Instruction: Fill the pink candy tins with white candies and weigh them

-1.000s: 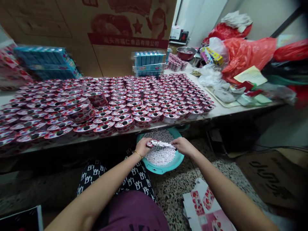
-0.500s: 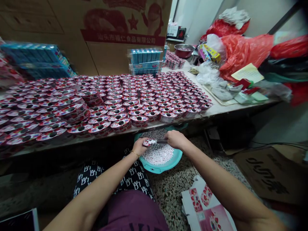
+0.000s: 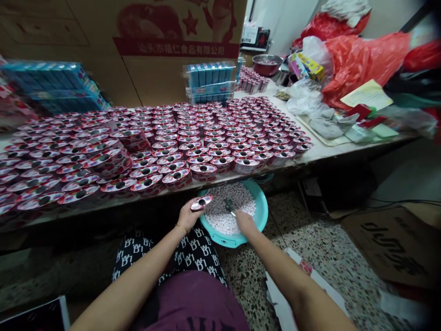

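My left hand (image 3: 188,215) is closed around a small round red-and-white tin (image 3: 201,202), held tilted at the left rim of a teal basin (image 3: 262,216) on the floor. The basin is full of small white and pink candies (image 3: 223,216). My right hand (image 3: 244,222) reaches down into the basin and grips a metal scoop (image 3: 229,208) whose tip lies in the candies. Several rows of identical tins (image 3: 179,151) cover the low table (image 3: 324,154) right above the basin.
Blue packs (image 3: 210,82) and a big cardboard box (image 3: 165,41) stand behind the tins. Red plastic bags (image 3: 358,64), a metal bowl (image 3: 266,63) and papers crowd the table's right end. Flat cardboard (image 3: 392,248) and printed sheets (image 3: 285,303) lie on the speckled floor.
The scoop, earlier held level over the tin with candies on it, has dropped into the basin with my right hand. My left hand has drawn the tin slightly to the left.
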Demonstrator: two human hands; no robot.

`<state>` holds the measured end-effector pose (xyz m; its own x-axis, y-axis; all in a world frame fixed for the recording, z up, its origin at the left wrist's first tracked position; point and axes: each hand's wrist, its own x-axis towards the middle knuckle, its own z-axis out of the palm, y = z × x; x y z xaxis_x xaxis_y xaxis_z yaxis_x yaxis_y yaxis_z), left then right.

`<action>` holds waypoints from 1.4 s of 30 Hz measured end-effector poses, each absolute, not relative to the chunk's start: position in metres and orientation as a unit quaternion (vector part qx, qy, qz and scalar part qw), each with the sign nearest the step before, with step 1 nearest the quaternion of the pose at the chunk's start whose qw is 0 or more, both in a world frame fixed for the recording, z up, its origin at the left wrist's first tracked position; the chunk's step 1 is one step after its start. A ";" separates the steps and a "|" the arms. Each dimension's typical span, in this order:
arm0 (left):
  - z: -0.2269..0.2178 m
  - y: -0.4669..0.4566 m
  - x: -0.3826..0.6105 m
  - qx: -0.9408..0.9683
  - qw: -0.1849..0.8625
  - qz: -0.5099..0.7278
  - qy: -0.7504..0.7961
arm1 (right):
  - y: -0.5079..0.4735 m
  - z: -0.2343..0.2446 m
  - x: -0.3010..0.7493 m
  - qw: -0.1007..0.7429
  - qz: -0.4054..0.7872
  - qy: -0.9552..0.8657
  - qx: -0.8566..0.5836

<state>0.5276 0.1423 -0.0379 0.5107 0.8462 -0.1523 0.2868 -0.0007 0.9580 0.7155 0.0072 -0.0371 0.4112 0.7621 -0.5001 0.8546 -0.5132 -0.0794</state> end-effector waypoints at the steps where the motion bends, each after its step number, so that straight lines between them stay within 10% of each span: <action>1: -0.038 0.141 0.528 0.649 0.571 0.246 0.438 | 0.013 -0.048 0.706 0.073 -0.261 0.479 0.835; 9: -0.024 0.143 0.528 0.608 0.583 0.256 0.473 | 0.019 -0.072 0.713 -0.152 -0.391 0.425 0.802; 17: -0.027 0.145 0.538 0.746 0.465 0.251 0.405 | -0.007 0.001 0.750 -0.350 -0.494 0.318 0.729; 31: -0.027 0.126 0.567 0.818 0.416 0.210 0.339 | 0.034 0.122 0.716 0.142 -0.185 0.583 0.778; 42: -0.028 0.141 0.536 0.754 0.466 0.272 0.374 | -0.001 0.021 0.753 0.099 -0.260 0.476 0.834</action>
